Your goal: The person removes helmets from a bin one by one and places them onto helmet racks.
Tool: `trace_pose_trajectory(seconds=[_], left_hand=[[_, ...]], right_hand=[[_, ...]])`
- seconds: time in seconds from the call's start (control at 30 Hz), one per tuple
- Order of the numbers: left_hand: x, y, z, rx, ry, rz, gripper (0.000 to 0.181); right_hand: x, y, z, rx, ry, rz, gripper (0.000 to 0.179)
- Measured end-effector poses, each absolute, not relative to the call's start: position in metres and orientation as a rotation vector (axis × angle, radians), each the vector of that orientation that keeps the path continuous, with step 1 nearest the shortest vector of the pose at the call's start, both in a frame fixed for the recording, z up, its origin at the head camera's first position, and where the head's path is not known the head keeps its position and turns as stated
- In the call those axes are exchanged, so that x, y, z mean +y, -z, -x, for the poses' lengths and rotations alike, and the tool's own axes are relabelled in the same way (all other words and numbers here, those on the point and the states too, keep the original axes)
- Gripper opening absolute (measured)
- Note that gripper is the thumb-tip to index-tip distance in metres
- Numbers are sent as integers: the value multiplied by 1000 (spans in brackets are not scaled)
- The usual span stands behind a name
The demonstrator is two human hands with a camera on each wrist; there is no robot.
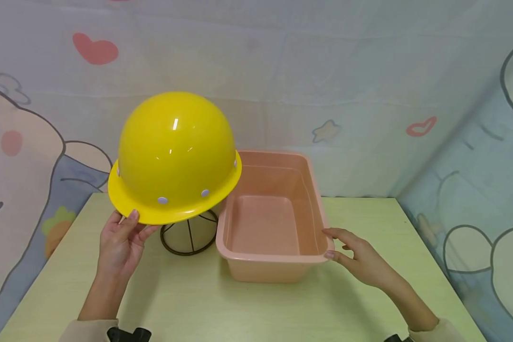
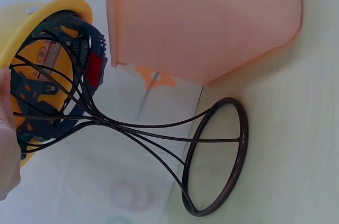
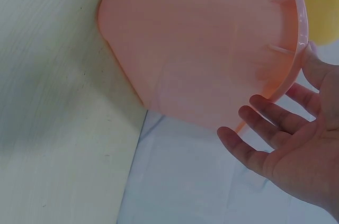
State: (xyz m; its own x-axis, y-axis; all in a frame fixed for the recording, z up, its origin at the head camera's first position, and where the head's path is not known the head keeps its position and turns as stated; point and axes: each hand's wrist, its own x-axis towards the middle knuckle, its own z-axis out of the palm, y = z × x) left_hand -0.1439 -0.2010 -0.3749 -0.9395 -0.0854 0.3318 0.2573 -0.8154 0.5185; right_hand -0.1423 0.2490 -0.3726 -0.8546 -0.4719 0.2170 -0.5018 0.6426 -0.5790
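Observation:
A glossy yellow hard hat sits over a dark wire stand, whose round base rests on the table. My left hand pinches the hat's front brim, thumb on top and fingers below. In the left wrist view, the stand's wires run up into the hat's dark inner harness. To the right of the hat is a pink plastic basin with nothing inside. At its near right corner, my right hand grips the rim between thumb and index finger; the other fingers spread beside the outer wall.
The pale wooden table carries the stand and the basin, which stand close together. A printed cloth with hearts and cartoon figures hangs behind the table and along its sides.

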Motion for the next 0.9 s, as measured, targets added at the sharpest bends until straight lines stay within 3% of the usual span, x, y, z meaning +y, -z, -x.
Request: trace_pose_trajectory(seconds=[0.9], left_hand=[[-205,374,139,-909,2828,547,31]], right_hand=[[251,373,143,-2805,-1029,-833,48]])
